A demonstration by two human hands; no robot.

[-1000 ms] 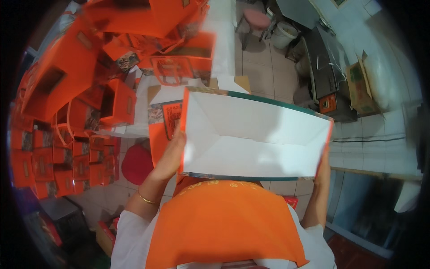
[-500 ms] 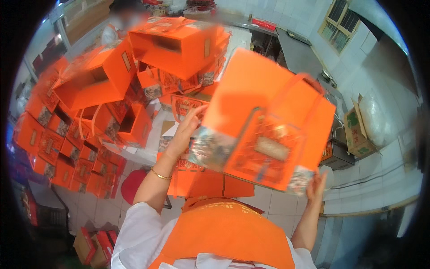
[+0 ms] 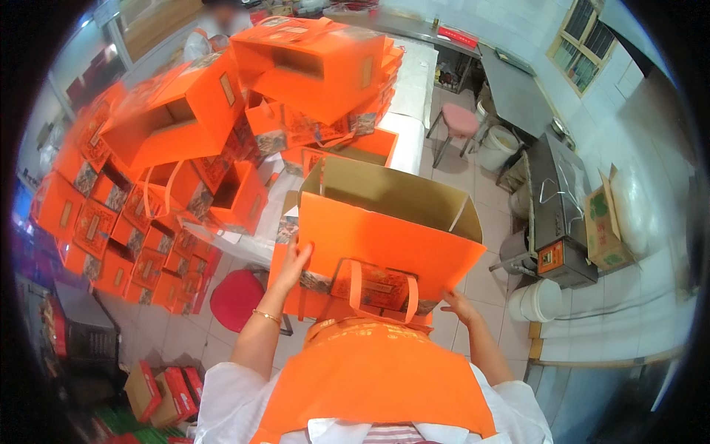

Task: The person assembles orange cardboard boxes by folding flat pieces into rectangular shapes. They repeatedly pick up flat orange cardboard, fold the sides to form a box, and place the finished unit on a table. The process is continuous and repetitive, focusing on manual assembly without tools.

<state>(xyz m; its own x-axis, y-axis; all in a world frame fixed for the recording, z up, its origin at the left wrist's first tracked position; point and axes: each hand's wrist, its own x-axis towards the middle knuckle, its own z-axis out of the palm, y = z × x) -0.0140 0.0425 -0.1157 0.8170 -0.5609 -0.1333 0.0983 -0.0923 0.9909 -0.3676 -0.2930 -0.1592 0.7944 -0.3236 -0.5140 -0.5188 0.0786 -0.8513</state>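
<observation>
Dozens of small orange boxes (image 3: pixel 111 237) form a stack along the left of the view, with larger open orange bags (image 3: pixel 174 122) lying tilted on top of them and a red stool (image 3: pixel 238 298) on the tiled floor below. To the right of that stack, the left hand (image 3: pixel 294 260) is raised with its fingers together and laid flat against the left side panel of an open orange paper bag (image 3: pixel 384 237); the thumb is hidden behind the panel edge. The bag stands mouth-up directly in front of the person, between both hands, above the orange apron (image 3: pixel 377 377); its brown interior is visible and its orange handle (image 3: pixel 381 285) hangs down over the front face. The right hand (image 3: pixel 460 305) supports the lower right corner of the bag from beneath, fingers curled under the bottom edge; whether they pinch the panel cannot be told. Further right, a pink stool (image 3: pixel 461 120), a white bucket (image 3: pixel 497 146), a metal cabinet (image 3: pixel 556 200) and a cardboard carton (image 3: pixel 605 222) stand on the floor.
</observation>
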